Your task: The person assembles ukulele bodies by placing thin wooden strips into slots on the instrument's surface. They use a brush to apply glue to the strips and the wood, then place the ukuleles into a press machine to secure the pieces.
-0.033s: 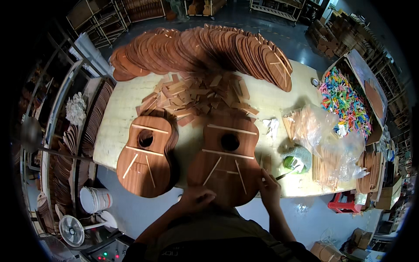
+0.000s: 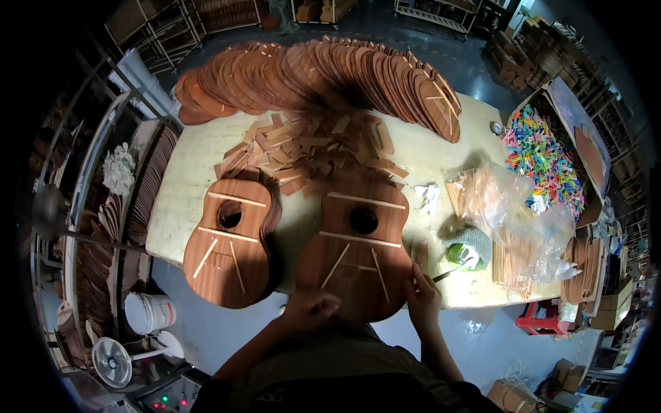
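Note:
A brown wooden ukulele top [image 2: 358,275] with a round sound hole lies in front of me, its narrower part pointing away. Pale wooden strips run across it, and two slant over its wide lower part. My left hand [image 2: 311,308] is closed at its lower left edge, fingers curled; whether it holds anything is hidden. At the lower right edge, my right hand [image 2: 423,292] grips the top with the thumb along its rim. To the left lies a stack of similar ukulele tops [image 2: 227,265], the uppermost also bearing pale strips.
Small wood pieces [image 2: 303,144] lie heaped beyond, before a long fanned row of wooden plates [image 2: 317,72]. On the right are a green glue tub [image 2: 463,256] with a dark-handled tool, bundled sticks in clear plastic [image 2: 513,258] and a box of colourful clips [image 2: 544,158]. A fan [image 2: 112,361] stands lower left.

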Demonstrator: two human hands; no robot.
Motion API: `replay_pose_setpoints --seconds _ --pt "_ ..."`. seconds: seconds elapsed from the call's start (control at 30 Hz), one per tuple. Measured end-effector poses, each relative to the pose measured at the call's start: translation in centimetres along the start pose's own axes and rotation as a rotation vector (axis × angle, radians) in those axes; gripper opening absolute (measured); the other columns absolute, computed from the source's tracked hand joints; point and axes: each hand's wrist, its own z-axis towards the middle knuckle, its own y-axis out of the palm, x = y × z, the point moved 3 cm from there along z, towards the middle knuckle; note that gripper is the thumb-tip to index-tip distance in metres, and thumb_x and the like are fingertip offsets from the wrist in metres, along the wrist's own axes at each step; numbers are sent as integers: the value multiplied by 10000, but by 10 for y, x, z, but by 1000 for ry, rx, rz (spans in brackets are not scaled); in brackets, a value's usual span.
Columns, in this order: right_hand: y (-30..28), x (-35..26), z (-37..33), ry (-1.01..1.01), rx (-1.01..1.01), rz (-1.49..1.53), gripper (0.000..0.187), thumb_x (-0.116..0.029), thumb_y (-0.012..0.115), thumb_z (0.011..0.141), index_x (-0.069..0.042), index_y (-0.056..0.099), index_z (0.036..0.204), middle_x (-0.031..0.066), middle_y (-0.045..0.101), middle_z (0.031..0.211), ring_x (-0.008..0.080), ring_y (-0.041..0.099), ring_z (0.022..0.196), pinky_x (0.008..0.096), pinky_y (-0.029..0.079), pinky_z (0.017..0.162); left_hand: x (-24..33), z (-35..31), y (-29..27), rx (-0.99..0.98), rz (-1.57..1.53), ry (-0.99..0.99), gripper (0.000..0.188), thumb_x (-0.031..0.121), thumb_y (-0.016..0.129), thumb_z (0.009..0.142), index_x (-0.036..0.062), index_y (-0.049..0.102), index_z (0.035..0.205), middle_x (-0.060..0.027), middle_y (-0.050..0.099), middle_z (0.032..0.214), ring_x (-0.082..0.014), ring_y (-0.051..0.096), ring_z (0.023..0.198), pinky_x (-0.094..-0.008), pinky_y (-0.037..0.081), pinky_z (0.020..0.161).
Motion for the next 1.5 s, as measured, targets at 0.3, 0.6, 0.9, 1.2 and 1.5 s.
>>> replay_pose_setpoints --seconds 0.3,0.6,0.9,1.2,1.5 --pt "15 4 -12 -92 187 23 364 -201 626 903 70 621 1146 219 672 997 252 669 873 310 508 797 10 -6 -9 41 72 225 155 90 680 818 85 643 969 -46 638 760 -137 606 622 -262 465 549" --pt "24 42 0 225 243 402 300 -55 639 880 43 590 1158 97 627 1070 188 593 962 277 465 859 -2 -3 -11 -41 -12 488 109 104 673 834 76 635 932 -44 597 750 -148 575 598 -287 463 551" --pt "17 -37 -5 -150 239 1042 457 -221 564 921 -16 463 1317 102 535 1267 230 534 1155 362 453 978 15 -46 -57 -224 -142 323 104 130 641 871 31 655 844 -29 546 655 -105 489 608 -278 388 551" --pt "193 -207 -66 117 -235 1248 362 -131 602 927 -45 503 1264 18 635 1021 127 603 930 308 510 838 -36 -150 -160 212 -412 -355 411 226 648 855 -18 561 1173 -107 592 1157 -188 512 1081 -328 398 944" --pt "252 -223 -54 -247 184 -226 375 -137 668 814 31 611 1144 211 569 986 384 555 906 430 457 839 -119 -187 -227 547 -546 -167 653 272 682 843 -59 411 1336 -145 476 1331 -222 449 1219 -332 351 1027"
